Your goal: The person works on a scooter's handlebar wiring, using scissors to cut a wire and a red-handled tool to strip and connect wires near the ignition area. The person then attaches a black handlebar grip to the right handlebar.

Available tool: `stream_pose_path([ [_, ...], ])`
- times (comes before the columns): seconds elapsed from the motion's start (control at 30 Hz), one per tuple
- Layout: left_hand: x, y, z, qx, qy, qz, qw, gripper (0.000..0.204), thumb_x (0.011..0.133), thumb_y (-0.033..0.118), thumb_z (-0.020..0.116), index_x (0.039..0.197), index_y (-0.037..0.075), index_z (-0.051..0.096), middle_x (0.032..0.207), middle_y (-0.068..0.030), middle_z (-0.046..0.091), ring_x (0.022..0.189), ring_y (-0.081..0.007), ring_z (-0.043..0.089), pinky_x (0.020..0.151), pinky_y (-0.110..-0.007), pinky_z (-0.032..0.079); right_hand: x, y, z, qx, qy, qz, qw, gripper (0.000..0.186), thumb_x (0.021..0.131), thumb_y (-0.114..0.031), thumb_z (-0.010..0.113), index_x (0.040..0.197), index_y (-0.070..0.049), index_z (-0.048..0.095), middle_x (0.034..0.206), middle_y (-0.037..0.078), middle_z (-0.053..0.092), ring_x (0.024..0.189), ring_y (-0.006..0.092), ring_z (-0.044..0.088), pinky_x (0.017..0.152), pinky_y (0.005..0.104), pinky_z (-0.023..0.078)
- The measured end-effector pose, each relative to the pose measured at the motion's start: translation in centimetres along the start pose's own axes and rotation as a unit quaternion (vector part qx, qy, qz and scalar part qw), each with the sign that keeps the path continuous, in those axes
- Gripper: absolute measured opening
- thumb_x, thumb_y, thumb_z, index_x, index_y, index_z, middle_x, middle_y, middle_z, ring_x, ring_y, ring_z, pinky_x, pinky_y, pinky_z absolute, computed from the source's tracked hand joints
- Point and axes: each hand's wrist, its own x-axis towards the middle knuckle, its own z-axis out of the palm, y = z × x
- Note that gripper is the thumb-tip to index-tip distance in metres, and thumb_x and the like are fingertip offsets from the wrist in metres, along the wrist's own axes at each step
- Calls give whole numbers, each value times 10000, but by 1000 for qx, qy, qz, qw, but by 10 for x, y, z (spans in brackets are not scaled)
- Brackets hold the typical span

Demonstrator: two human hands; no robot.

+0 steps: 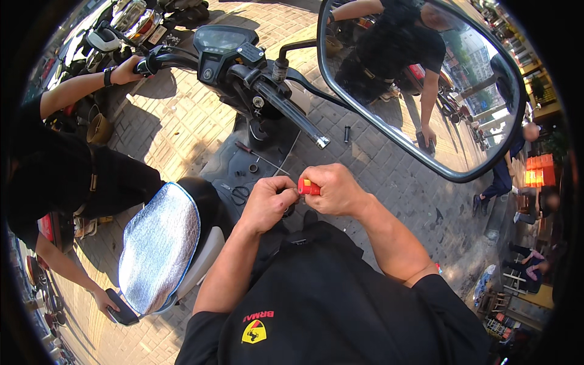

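My right hand (336,188) is closed around a small red object with a yellow patch (309,187), whose exact kind I cannot make out. Close against its left end is my left hand (267,204), with thumb and finger pinched together; whatever sits between them is hidden or too small to name. Both hands are in front of my chest, nearer than the scooter's bare metal right handlebar (295,115). On the scooter's dark footboard lie black-handled scissors (239,194), a screwdriver (243,148) and a small dark ring (253,168).
A large mirror (420,85) juts in at upper right. A small dark cylinder (347,134) is on the paving. At left, another person grips the left handlebar (152,64) and holds a dark phone (121,307) beside the silver-covered seat (159,249). People sit at far right.
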Motion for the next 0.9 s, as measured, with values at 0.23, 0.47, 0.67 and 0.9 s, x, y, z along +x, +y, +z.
stream_pose_path([
  [0.23, 1, -3, -3, -1, 0, 9, 1000, 112, 830, 78, 619, 819, -8, 690, 709, -2, 617, 660, -63, 523, 586, -243, 417, 2, 2, -1, -13, -26, 6, 1000, 149, 713, -97, 733, 821, -62, 637, 753, 145, 660, 708, 360, 649, 621, 411, 517],
  [0.47, 0, -1, -1, -14, -13, 17, 1000, 117, 832, 75, 610, 808, -12, 685, 712, -1, 622, 663, -58, 520, 586, -239, 418, 1, 1, 2, 1, -2, 12, 1000, 164, 693, -88, 739, 795, -47, 617, 733, 155, 640, 686, 371, 633, 596, 419, 501],
  [0.67, -1, 0, -1, -14, -13, 26, 999, 123, 822, 75, 597, 804, -12, 682, 712, -3, 625, 663, -57, 520, 587, -240, 419, -1, -1, 3, 49, 5, 39, 998, 181, 677, -62, 746, 780, -32, 601, 705, 158, 613, 667, 376, 615, 582, 416, 485],
  [0.9, -2, 3, 0, 2, -15, 22, 1000, 126, 812, 77, 596, 804, -13, 684, 694, 0, 618, 649, -54, 514, 573, -244, 416, 1, -3, 4, 43, 10, 35, 998, 180, 678, -71, 739, 769, -32, 588, 701, 165, 599, 661, 389, 606, 570, 425, 474],
])
